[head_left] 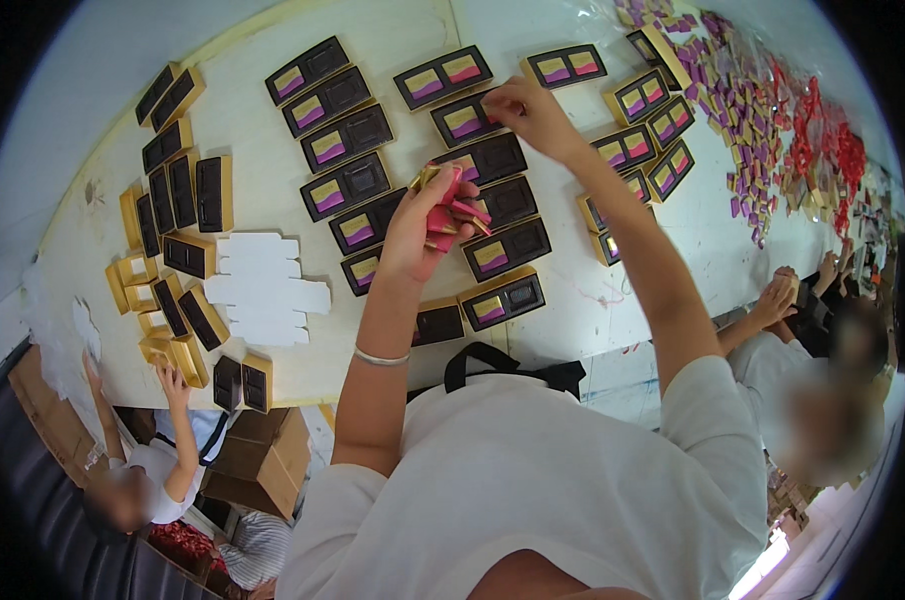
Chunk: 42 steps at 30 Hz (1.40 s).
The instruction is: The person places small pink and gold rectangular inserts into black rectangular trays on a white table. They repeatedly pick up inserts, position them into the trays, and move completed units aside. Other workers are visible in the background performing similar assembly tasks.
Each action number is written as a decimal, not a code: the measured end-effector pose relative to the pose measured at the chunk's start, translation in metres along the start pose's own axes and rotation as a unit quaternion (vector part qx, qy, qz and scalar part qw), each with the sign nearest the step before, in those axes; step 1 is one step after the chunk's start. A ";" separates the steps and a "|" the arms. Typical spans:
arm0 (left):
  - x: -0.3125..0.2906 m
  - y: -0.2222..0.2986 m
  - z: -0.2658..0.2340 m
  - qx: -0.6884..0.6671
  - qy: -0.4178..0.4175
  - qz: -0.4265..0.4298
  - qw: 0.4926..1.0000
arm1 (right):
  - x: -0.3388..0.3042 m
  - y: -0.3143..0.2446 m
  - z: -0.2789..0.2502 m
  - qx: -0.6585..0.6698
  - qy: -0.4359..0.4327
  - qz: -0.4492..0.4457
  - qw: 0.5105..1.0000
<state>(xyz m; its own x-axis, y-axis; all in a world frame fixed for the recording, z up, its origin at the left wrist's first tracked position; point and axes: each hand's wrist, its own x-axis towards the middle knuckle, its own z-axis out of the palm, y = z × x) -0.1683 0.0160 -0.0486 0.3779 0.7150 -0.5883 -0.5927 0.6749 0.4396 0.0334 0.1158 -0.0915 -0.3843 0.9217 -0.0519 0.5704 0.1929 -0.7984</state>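
My left hand (409,232) is closed around several pink-and-gold packets (451,216), held over the middle rows of boxes. My right hand (535,118) reaches to a black-and-gold two-compartment box (445,134). Its fingers are pinched together at the right compartment, where a bit of pink packet (492,115) shows below them. A purple-and-gold packet (464,122) lies in that box's left compartment. Just nearer, another box (503,158) has a packet on its left side and a dark, bare right compartment. Behind, one box (443,78) holds both a purple and a pink packet.
Boxes with one packet each (358,135) stand in a column to the left. Filled boxes (625,148) are grouped at right, before a pile of loose packets (738,140). Unfilled boxes (181,190) and white card (268,285) lie far left. Co-workers' hands (173,385) are at both sides.
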 end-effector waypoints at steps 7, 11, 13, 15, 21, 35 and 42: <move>0.001 -0.005 0.001 0.080 -0.039 -0.022 0.996 | -0.063 -0.072 0.031 0.252 0.016 0.025 0.967; -0.003 -0.007 0.005 -0.009 -0.050 -0.015 0.999 | -0.072 -0.075 0.032 0.386 0.095 0.058 0.916; -0.006 -0.001 0.006 -0.030 -0.028 -0.029 0.999 | -0.076 -0.070 0.029 0.415 0.138 0.043 0.898; -0.008 0.002 0.005 -0.026 -0.022 -0.035 0.999 | -0.087 -0.077 0.019 0.356 0.131 -0.014 0.925; -0.006 0.005 0.004 0.024 -0.013 -0.024 0.999 | -0.095 -0.075 0.005 0.174 0.093 -0.095 0.976; 0.011 -0.017 0.010 0.153 0.049 0.018 0.987 | -0.108 -0.073 0.026 0.143 0.123 -0.012 0.982; 0.019 -0.014 -0.004 0.085 0.068 -0.022 0.994 | -0.102 -0.036 0.031 0.026 0.140 -0.057 0.988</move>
<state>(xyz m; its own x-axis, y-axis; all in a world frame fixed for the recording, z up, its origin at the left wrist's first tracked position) -0.1557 0.0191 -0.0691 0.2942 0.6597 -0.6915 -0.4451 0.7349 0.5117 0.0293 0.0042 -0.0763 -0.2228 0.9536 0.2024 0.4945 0.2895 -0.8195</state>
